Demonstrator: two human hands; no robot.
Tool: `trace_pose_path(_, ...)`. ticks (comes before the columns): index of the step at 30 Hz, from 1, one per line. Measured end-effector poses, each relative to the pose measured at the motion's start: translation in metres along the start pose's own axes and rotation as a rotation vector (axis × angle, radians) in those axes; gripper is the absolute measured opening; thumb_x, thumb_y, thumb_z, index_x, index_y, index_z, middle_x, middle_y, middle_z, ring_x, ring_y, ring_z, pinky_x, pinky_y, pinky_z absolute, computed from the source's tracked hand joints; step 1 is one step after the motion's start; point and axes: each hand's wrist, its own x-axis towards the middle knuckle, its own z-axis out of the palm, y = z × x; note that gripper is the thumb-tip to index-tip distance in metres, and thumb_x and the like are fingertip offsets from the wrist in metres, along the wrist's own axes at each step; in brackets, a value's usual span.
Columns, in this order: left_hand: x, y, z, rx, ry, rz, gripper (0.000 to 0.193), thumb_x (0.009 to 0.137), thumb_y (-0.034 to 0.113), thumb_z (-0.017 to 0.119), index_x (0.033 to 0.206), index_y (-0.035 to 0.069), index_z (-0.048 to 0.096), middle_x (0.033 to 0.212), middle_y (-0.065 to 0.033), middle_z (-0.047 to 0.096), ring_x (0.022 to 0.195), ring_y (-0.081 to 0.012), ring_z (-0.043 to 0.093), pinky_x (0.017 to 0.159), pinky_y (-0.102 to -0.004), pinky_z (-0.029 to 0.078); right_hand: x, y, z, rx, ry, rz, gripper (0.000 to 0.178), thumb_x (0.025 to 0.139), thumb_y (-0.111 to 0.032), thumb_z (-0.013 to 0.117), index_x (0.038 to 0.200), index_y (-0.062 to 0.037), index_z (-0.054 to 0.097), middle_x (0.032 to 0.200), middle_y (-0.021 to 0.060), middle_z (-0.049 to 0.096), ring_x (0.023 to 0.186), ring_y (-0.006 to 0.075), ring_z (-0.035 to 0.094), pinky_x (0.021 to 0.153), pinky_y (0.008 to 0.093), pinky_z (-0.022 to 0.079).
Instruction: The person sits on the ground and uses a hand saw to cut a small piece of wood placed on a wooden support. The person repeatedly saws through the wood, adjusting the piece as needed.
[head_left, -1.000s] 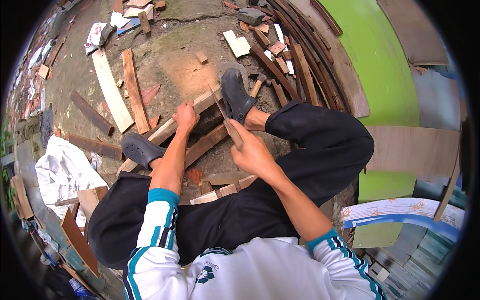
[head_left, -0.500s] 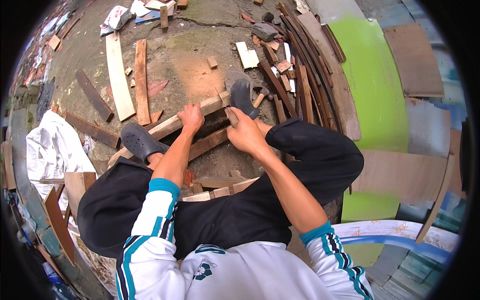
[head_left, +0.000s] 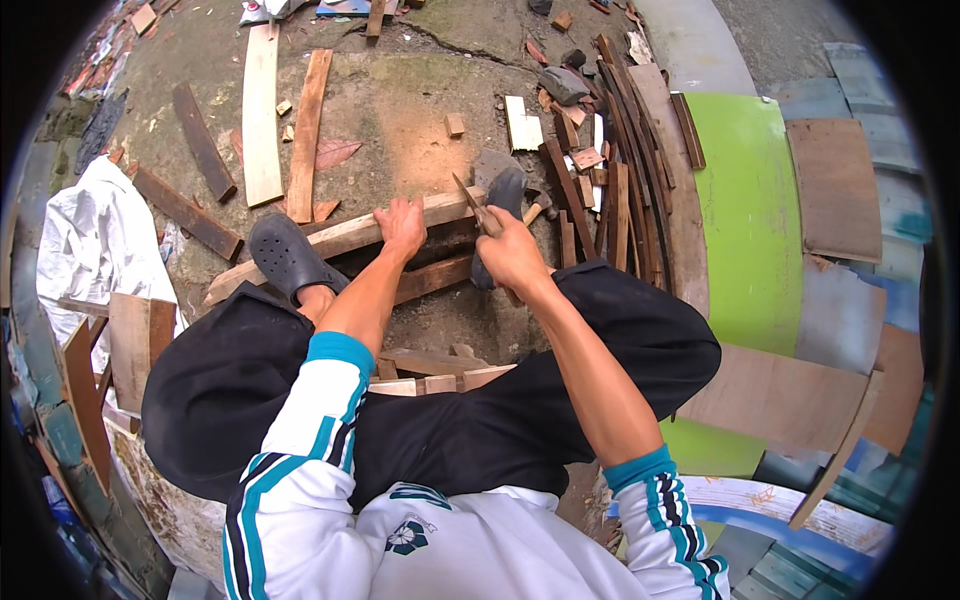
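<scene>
A squared wooden beam (head_left: pixel 340 238) lies slantwise between my feet, its right end near my right shoe (head_left: pixel 508 188). My left hand (head_left: pixel 402 228) is closed over its top, right of the middle. My right hand (head_left: pixel 516 254) grips the wooden handle of a handsaw. The thin, dark saw blade (head_left: pixel 466 193) points up and left, crossing the beam close to its right end. How deep it sits in the wood cannot be seen. Below runs a second, darker beam (head_left: pixel 436 279). My left shoe (head_left: pixel 286 254) is set against the upper beam.
Sawdust (head_left: pixel 415 145) and a small wood block (head_left: pixel 455 125) lie beyond the beam. A hammer (head_left: pixel 533 212) is beside my right shoe. Stacked dark strips (head_left: pixel 640 190) and a green panel (head_left: pixel 745 210) stand right; loose boards (head_left: pixel 262 120) and a white sack (head_left: pixel 95 235) lie left.
The whole view has swung slightly. My right hand and the saw handle have shifted a little right, and more of the blade shows, tilted across the beam. My left hand keeps its hold.
</scene>
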Motion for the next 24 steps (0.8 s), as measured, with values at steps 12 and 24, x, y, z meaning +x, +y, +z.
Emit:
trace_pose_path(12,0.011,-0.002,0.007,-0.024,0.029,0.013,0.042,0.084,0.006,0.064,0.125,0.010,0.065,0.119,-0.0161,0.065,0.122,-0.0345,0.058,0.098,-0.0604,0.039,0.011,-0.026,-0.008,0.000,-0.003,-0.037,0.053,0.083,-0.012,0.055,0.133,0.0050,0.058,0.079,0.0246,0.071,0.055,0.0336,0.068,0.053,0.0433,0.053)
trace_pose_path(24,0.001,-0.013,0.003,0.007,-0.033,-0.039,0.040,0.087,0.005,0.061,0.127,0.010,0.064,0.122,-0.0167,0.064,0.123,-0.0344,0.058,0.098,-0.0620,0.039,-0.088,0.004,-0.013,-0.101,0.096,-0.223,0.063,0.087,-0.013,0.063,0.147,-0.0006,0.050,0.128,0.0350,0.063,0.122,0.0462,0.062,0.105,0.0456,0.048)
